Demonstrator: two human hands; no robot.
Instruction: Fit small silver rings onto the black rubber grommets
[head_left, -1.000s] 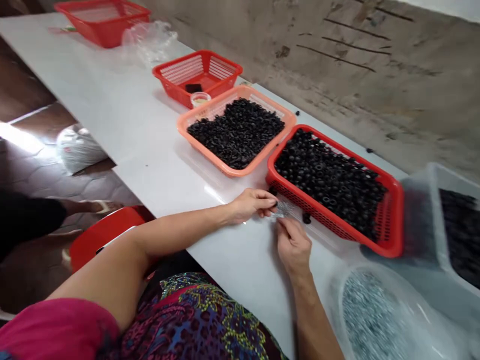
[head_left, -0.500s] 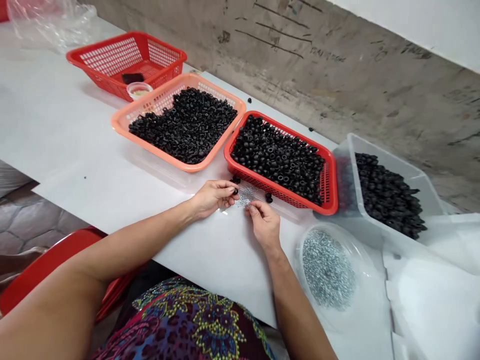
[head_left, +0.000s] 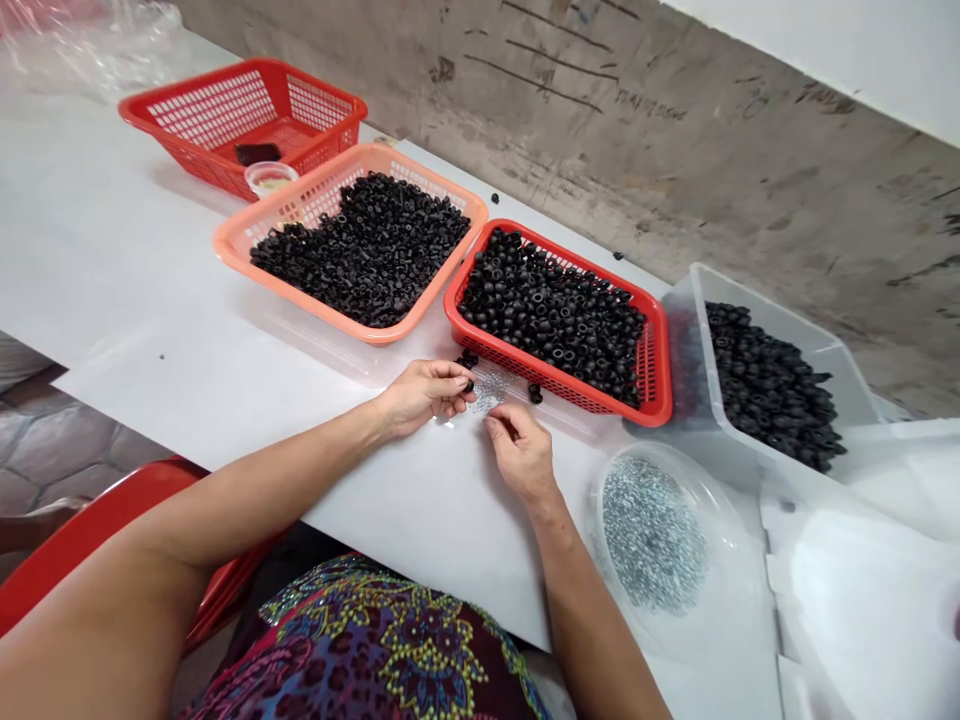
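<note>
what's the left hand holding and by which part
The left hand holds a small black ring, pinched between thumb and fingertips; which part of the ring is too small to tell.

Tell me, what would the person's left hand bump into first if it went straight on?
The left hand would probably meet the little scatter of silver bits first, just past its fingertips on the white table. The red basket sits beyond them, though depth is hard to judge.
</note>
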